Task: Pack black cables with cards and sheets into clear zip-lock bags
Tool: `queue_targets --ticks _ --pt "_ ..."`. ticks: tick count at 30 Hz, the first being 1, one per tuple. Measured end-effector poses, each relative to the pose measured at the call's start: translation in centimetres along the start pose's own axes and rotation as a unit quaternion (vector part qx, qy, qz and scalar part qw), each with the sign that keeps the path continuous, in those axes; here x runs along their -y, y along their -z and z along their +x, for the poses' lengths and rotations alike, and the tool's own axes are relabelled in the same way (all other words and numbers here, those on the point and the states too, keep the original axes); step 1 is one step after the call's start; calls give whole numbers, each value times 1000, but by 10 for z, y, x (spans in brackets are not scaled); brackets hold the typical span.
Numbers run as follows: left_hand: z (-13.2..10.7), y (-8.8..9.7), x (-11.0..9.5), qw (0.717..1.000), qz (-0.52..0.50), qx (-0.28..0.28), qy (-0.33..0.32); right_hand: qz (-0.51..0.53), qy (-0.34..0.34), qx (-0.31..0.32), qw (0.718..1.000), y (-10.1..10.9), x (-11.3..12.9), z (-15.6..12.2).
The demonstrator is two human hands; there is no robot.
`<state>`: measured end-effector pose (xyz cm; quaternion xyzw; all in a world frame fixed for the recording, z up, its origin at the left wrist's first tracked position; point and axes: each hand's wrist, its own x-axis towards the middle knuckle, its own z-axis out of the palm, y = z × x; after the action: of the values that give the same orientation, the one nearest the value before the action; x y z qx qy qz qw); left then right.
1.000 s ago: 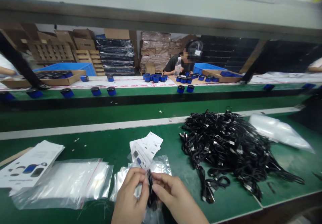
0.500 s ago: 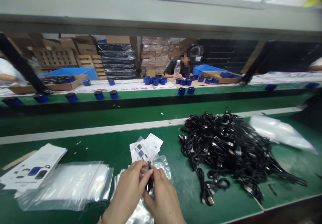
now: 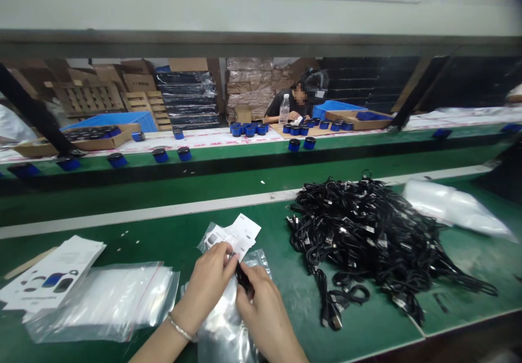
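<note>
My left hand (image 3: 207,284) pinches the mouth of a clear plastic bag (image 3: 222,330) that lies on the green bench (image 3: 285,276) under both hands. My right hand (image 3: 261,308) is closed on a small coiled black cable (image 3: 243,277) at the bag's opening, right against my left fingertips. A white leaflet (image 3: 238,234) printed with small pictures lies just beyond my hands, partly inside another clear bag. To the right sits a big heap of black cables (image 3: 367,238).
A pile of clear bags (image 3: 106,300) and a stack of printed leaflets (image 3: 53,270) lie at the left. More plastic (image 3: 452,205) lies at the far right. Blue cylinders (image 3: 183,153) stand on the conveyor behind. A person (image 3: 293,102) sits across it.
My hands have moved away from me toward the leaflet, and my left forearm with a bracelet now shows. The cable is tilted and lower at the bag's mouth.
</note>
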<state>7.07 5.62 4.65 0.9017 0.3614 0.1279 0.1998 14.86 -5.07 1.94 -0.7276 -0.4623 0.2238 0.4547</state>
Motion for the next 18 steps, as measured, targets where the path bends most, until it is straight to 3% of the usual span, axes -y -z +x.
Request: queue_targets --ticks 7,12,15,18 --pt "-3 8 3 999 -3 -31 23 117 -33 -75 990 2 -13 -1" --pt "-11 15 7 998 -24 -54 37 168 42 -106 979 5 -7 -6" --pt "-15 15 10 997 -46 -62 30 171 45 -133 975 6 -5 -8" --pt "-18 14 12 995 -71 -74 16 144 76 -120 979 6 -6 -7"
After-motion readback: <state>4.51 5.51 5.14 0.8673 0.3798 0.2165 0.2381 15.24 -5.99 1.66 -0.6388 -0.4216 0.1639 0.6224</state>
